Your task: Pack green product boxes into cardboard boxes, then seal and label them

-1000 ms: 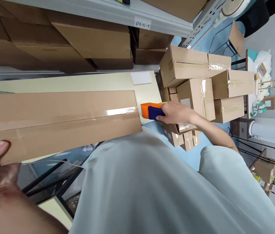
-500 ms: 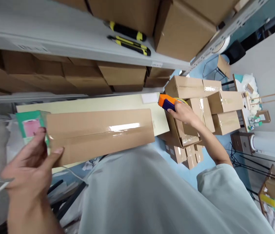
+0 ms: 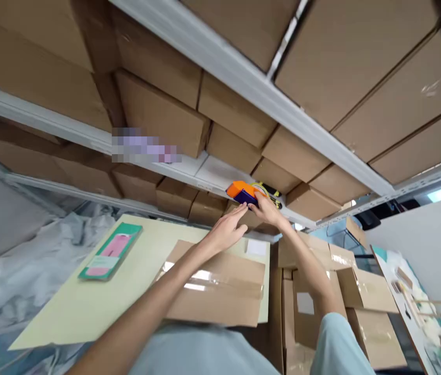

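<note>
When inspected, appeared to be at a tool-handling step, with clear tape (image 3: pixel 195 287) already across the upper face of the carton (image 3: pixel 230 297) and work centred on the orange-and-purple tape dispenser (image 3: pixel 240 190). Found the carton lying flat on the pale table (image 3: pixel 60 312), partly hidden by the left forearm (image 3: pixel 183 268). Located the dispenser above and beyond it, at the front edge of the grey shelf (image 3: pixel 220 176); could not establish whether touching that edge or just clear of it. Judged the next move to call for a firm right-hand hold and care around the black-and-yellow tools (image 3: pixel 274 191) just behind.

Recorded the right hand (image 3: pixel 266 209) as closed around the rear part of the dispenser, thumb on the near side. Recorded the left hand (image 3: pixel 226 229) as fairly open, fingers stretched towards the dispenser, thumb apart, gripping nothing visible. Saw fingertips at the dispenser's lower side, near the right thumb; could not tell contact from mere overlap. Noted also a green-and-pink packet (image 3: pixel 111 252) on the left part of the table, well apart from both hands, and white paper (image 3: pixel 257 247) near the far right corner.
</note>
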`<state>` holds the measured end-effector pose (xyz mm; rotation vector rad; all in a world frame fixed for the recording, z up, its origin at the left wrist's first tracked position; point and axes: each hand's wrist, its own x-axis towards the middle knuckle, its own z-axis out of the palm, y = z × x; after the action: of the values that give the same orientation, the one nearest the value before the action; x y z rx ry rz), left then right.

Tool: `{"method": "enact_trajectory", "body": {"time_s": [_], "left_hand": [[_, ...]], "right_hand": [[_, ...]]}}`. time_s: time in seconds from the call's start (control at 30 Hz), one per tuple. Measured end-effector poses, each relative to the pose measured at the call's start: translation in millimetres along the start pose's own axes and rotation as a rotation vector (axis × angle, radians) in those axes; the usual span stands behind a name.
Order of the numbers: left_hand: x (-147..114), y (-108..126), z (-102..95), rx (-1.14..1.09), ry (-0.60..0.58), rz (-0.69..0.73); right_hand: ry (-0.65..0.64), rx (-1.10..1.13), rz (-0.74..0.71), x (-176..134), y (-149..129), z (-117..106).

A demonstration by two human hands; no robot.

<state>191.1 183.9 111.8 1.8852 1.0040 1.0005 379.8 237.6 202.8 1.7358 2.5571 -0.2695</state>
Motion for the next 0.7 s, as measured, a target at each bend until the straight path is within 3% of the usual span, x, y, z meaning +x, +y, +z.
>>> {"method": "enact_trajectory", "body": {"time_s": [0.1,0.17,0.27,0.43,0.57,0.63,0.7], "left_hand": [[44,-15,-10.7,0.072,0.032,-0.136],[57,-21,-17.7,0.1,0.044,-0.168],[55,-27,-22.1,0.117,0.048,-0.158],[28,-30,-20.5,0.136,0.02,-0.158],[-7,-38,-25.3,0.155,0.059,-0.097],[-37,-46,-32.0,0.167,0.123,-0.077],[-74,-55,-40.3,0.193,0.176,-0.114]], "right_hand": [[-0.019,-0.08,0.071,69,-12,2],[-0.061,-0.121,0.12,101,-20,4],[-0.09,-0.149,0.156,126,-29,8],[-0.092,-0.124,0.194,140,-36,16],[0.002,-0.013,0.198,118,-21,26],[0.221,0.103,0.11,79,-3,36],[0.376,0.237,0.08,17,15,51]]}}
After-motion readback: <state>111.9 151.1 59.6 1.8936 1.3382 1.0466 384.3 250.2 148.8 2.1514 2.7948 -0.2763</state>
